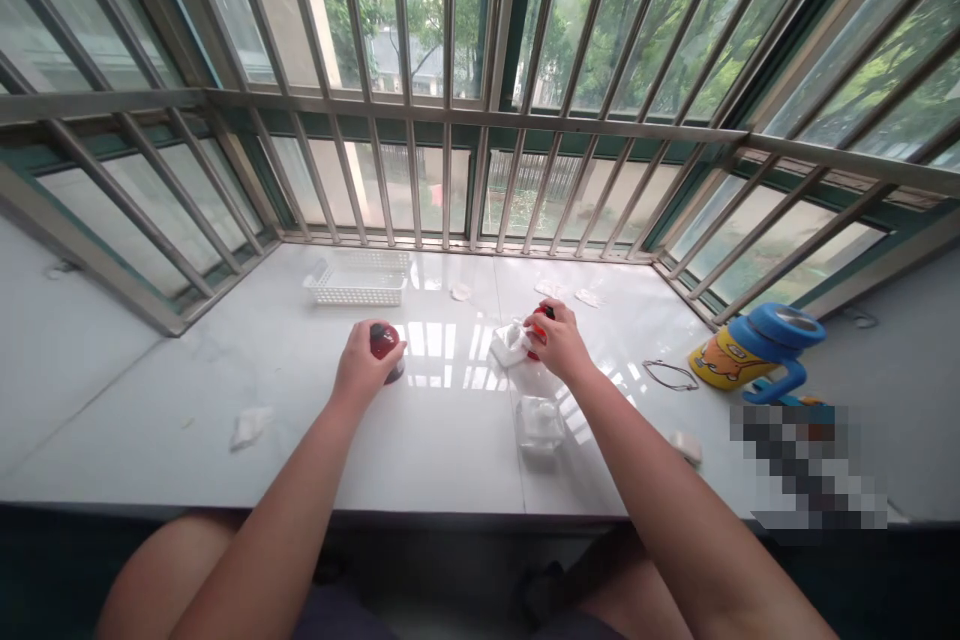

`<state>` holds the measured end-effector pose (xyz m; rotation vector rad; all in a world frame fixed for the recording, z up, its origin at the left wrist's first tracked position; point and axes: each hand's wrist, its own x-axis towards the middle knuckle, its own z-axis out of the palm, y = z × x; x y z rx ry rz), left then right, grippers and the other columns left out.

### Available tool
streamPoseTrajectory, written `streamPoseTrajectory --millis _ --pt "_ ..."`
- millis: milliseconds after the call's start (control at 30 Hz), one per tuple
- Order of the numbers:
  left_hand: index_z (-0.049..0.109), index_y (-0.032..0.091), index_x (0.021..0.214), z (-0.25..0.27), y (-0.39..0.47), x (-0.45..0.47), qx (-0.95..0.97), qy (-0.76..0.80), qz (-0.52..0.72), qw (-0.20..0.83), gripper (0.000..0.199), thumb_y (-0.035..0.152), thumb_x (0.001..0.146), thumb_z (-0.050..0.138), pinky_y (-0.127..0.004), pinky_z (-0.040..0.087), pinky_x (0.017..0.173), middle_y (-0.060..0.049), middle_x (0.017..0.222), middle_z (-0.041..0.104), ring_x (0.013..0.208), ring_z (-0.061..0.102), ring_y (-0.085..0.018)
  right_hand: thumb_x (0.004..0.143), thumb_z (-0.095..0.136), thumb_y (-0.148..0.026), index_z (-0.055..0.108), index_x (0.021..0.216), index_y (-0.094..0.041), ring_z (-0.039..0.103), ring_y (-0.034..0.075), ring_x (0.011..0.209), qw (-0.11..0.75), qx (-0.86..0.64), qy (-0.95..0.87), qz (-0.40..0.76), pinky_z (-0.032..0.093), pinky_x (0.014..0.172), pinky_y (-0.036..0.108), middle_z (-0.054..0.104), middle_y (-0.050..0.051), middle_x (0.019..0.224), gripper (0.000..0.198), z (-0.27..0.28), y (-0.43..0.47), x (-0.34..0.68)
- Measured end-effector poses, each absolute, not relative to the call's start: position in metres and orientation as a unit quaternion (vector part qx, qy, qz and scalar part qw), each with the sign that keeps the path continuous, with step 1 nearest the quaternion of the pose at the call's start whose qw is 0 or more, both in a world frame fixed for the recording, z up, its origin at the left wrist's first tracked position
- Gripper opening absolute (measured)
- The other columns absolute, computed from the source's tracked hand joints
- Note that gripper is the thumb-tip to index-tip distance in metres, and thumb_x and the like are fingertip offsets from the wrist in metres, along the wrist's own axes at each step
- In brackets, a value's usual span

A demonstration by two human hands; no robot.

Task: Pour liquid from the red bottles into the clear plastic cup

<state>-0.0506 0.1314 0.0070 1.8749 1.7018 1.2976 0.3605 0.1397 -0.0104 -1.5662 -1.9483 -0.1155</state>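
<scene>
My left hand [357, 362] is wrapped round a small dark red rounded bottle [385, 340] with a black top, which appears to stand on the white counter. My right hand [564, 348] grips a small red object [537, 328] with a black part on top; the fingers cover much of it, so its kind is unclear. Touching or just beside that hand is a white, partly clear item [509, 345], perhaps crumpled tissue. Closer to me, a clear square container [539, 426] rests below my right hand.
A white perforated basket [356, 280] sits at the back left. Crumpled tissue [251, 427] lies front left, with more white scraps [589, 298] at the back. On the right are a thin cord loop [670, 376], a yellow-and-blue bottle [750, 348] and a whitish block [686, 448]. Metal bars [480, 120] line the window.
</scene>
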Motion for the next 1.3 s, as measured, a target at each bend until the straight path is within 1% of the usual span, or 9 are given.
streamPoseTrajectory --millis 333,500,633,700,867,1000,1167,1233,1300 --pt "0.061 0.029 0.116 0.005 0.132 -0.065 0.644 0.596 0.461 0.130 0.041 0.046 0.082 0.078 -0.044 0.056 0.100 -0.005 0.121 0.067 0.108 0.068 -0.029 0.093 0.063 -0.028 0.077 0.105 -0.024 0.050 0.039 0.133 0.303 -0.631 -0.710 -0.076 0.041 0.117 0.060 0.049 0.015 0.136 0.019 -0.002 0.085 0.436" --pt "0.061 0.029 0.115 0.004 0.133 -0.063 0.642 0.599 0.462 0.123 0.041 0.046 0.082 0.077 -0.045 0.057 0.099 -0.005 0.120 0.067 0.109 0.068 -0.030 0.096 0.062 -0.036 0.078 0.111 -0.026 0.054 0.036 0.135 0.237 -0.658 -0.709 -0.090 0.042 0.118 0.056 0.053 0.015 0.140 0.024 0.006 0.041 0.478" --pt "0.060 0.029 0.117 0.004 0.133 -0.066 0.646 0.600 0.453 0.130 0.043 0.048 0.083 0.077 -0.047 0.056 0.100 -0.006 0.122 0.066 0.111 0.067 -0.031 0.098 0.063 -0.043 0.077 0.118 -0.027 0.035 0.045 0.153 0.228 -0.685 -0.678 -0.136 0.031 0.123 0.068 0.044 0.013 0.161 0.029 0.017 0.027 0.456" --pt "0.059 0.029 0.118 0.006 0.132 -0.067 0.648 0.602 0.446 0.139 0.043 0.049 0.083 0.077 -0.048 0.056 0.101 -0.006 0.123 0.065 0.112 0.066 -0.031 0.101 0.059 -0.045 0.075 0.121 -0.026 0.030 0.047 0.156 0.250 -0.686 -0.664 -0.162 0.027 0.123 0.072 0.047 0.014 0.160 0.032 0.019 0.019 0.426" --pt "0.058 0.029 0.118 0.008 0.125 -0.070 0.667 0.582 0.437 0.162 0.040 0.047 0.086 0.075 -0.047 0.055 0.104 -0.006 0.125 0.064 0.116 0.066 -0.030 0.100 0.066 -0.054 0.062 0.144 -0.031 0.053 0.038 0.141 0.221 -0.570 -0.791 -0.029 0.045 0.117 0.059 0.060 0.013 0.150 0.050 0.011 -0.005 0.339" --pt "0.058 0.029 0.118 0.007 0.119 -0.072 0.674 0.570 0.439 0.166 0.039 0.045 0.087 0.074 -0.046 0.054 0.106 -0.006 0.125 0.064 0.117 0.065 -0.028 0.097 0.072 -0.048 0.071 0.127 -0.031 0.063 0.037 0.123 0.163 -0.535 -0.829 0.011 0.054 0.103 0.056 0.069 0.011 0.135 0.035 -0.004 0.001 0.313" --pt "0.057 0.028 0.120 0.004 0.112 -0.071 0.682 0.553 0.448 0.171 0.039 0.041 0.087 0.075 -0.046 0.054 0.106 -0.006 0.125 0.064 0.116 0.065 -0.028 0.096 0.073 -0.044 0.075 0.111 -0.028 0.064 0.036 0.119 0.181 -0.577 -0.796 -0.020 0.056 0.099 0.051 0.071 0.012 0.126 0.022 -0.012 0.056 0.336" --pt "0.058 0.029 0.119 0.004 0.110 -0.070 0.678 0.553 0.453 0.172 0.039 0.040 0.087 0.075 -0.046 0.054 0.105 -0.006 0.123 0.064 0.115 0.066 -0.028 0.094 0.074 -0.044 0.075 0.112 -0.024 0.061 0.038 0.125 0.191 -0.599 -0.777 -0.036 0.052 0.105 0.056 0.070 0.015 0.127 0.026 -0.009 0.080 0.344" --pt "0.058 0.029 0.119 0.004 0.109 -0.069 0.673 0.555 0.455 0.177 0.039 0.040 0.086 0.076 -0.046 0.055 0.103 -0.006 0.123 0.064 0.114 0.066 -0.028 0.094 0.073 -0.048 0.073 0.116 -0.021 0.051 0.044 0.139 0.210 -0.619 -0.755 -0.055 0.039 0.116 0.069 0.066 0.019 0.137 0.034 -0.005 0.099 0.342"
